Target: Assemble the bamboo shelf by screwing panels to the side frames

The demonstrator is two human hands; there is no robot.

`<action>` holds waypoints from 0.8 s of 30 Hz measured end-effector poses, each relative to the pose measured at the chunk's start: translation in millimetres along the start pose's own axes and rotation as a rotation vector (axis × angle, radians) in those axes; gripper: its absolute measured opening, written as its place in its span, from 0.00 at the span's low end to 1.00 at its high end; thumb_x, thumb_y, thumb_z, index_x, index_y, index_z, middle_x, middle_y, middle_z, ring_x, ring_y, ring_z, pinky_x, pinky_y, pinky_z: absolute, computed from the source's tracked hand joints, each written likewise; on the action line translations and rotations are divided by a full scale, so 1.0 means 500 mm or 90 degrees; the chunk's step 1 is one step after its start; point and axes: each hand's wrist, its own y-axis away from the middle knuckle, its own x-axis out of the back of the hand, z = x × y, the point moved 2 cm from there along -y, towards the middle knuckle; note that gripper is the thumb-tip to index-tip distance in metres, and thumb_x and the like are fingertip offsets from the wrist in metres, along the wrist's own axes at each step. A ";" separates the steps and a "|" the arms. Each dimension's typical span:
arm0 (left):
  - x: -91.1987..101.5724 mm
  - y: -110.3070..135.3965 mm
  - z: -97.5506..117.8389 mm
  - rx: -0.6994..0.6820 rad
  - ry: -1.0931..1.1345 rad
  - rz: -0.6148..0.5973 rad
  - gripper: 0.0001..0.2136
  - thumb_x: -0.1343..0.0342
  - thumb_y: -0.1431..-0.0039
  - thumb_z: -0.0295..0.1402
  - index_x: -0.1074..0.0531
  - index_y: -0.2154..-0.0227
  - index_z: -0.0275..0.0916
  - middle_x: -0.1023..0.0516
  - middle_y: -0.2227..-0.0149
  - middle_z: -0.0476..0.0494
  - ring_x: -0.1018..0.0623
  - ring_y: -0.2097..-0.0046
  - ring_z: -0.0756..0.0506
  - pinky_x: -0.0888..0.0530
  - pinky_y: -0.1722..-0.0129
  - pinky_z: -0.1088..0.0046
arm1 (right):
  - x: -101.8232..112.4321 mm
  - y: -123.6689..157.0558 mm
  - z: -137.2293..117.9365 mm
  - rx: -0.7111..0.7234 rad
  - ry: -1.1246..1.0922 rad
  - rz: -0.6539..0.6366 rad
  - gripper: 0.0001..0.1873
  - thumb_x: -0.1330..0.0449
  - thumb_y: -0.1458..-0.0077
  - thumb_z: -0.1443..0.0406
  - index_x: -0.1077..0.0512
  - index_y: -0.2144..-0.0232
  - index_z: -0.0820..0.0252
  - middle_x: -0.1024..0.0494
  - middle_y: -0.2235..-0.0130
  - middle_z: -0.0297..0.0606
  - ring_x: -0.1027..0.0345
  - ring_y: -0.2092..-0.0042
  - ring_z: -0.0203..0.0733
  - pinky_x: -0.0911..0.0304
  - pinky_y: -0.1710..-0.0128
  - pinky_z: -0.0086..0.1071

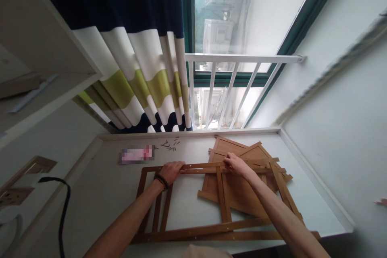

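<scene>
A brown wooden frame point(198, 232) of long rails and upright slats stands in front of me on the white sill. My left hand point(171, 172), with a dark bracelet at its wrist, is closed over the frame's far top rail, left of its middle. Farther right on the same rail, my right hand point(235, 164) is closed with bent fingers gripping the wood; its fingertips are partly hidden. Beneath and behind the frame's right half lie several overlapping wooden panels point(210, 183), fanned at different angles.
Small dark screws or bolts point(171, 145) lie scattered near the sill's back edge. Left of them is a blurred pink packet point(136, 155). A white railing point(238, 59) and window stand behind, beside a striped curtain point(151, 60). A black cable point(64, 205) hangs by the left wall socket.
</scene>
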 end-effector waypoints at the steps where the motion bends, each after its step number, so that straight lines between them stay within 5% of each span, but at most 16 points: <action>1: 0.004 -0.006 0.004 -0.007 -0.006 0.000 0.13 0.54 0.37 0.38 0.34 0.54 0.40 0.24 0.56 0.44 0.25 0.56 0.44 0.31 0.57 0.69 | 0.006 0.005 0.005 -0.002 0.000 -0.002 0.12 0.47 0.45 0.67 0.27 0.60 0.61 0.30 0.60 0.44 0.38 0.58 0.42 0.42 0.58 0.31; 6: 0.019 -0.028 0.016 -0.041 -0.034 -0.012 0.14 0.56 0.37 0.40 0.35 0.54 0.40 0.24 0.60 0.43 0.24 0.61 0.44 0.31 0.64 0.72 | 0.026 0.021 0.028 -0.003 -0.006 -0.036 0.15 0.45 0.45 0.66 0.29 0.54 0.60 0.27 0.61 0.43 0.37 0.58 0.42 0.42 0.57 0.30; 11: 0.002 -0.047 0.036 -0.044 -0.038 -0.029 0.12 0.54 0.38 0.38 0.34 0.55 0.39 0.24 0.59 0.42 0.25 0.59 0.44 0.32 0.60 0.69 | 0.013 0.030 0.040 -0.026 0.011 -0.069 0.13 0.42 0.47 0.64 0.27 0.58 0.60 0.27 0.61 0.44 0.35 0.59 0.43 0.42 0.58 0.31; 18: -0.047 -0.056 0.047 0.044 -0.029 -0.063 0.13 0.56 0.38 0.36 0.33 0.55 0.38 0.26 0.56 0.37 0.28 0.54 0.39 0.35 0.55 0.63 | -0.021 0.071 0.046 -0.118 0.058 0.004 0.22 0.44 0.45 0.61 0.36 0.48 0.58 0.40 0.45 0.51 0.47 0.44 0.53 0.52 0.46 0.44; 24: -0.047 -0.035 0.033 0.026 -0.010 -0.120 0.14 0.51 0.41 0.43 0.33 0.57 0.41 0.26 0.57 0.42 0.27 0.55 0.42 0.33 0.59 0.68 | -0.034 0.095 0.069 -0.072 0.048 -0.079 0.30 0.35 0.55 0.58 0.36 0.49 0.58 0.30 0.55 0.45 0.37 0.52 0.49 0.45 0.52 0.38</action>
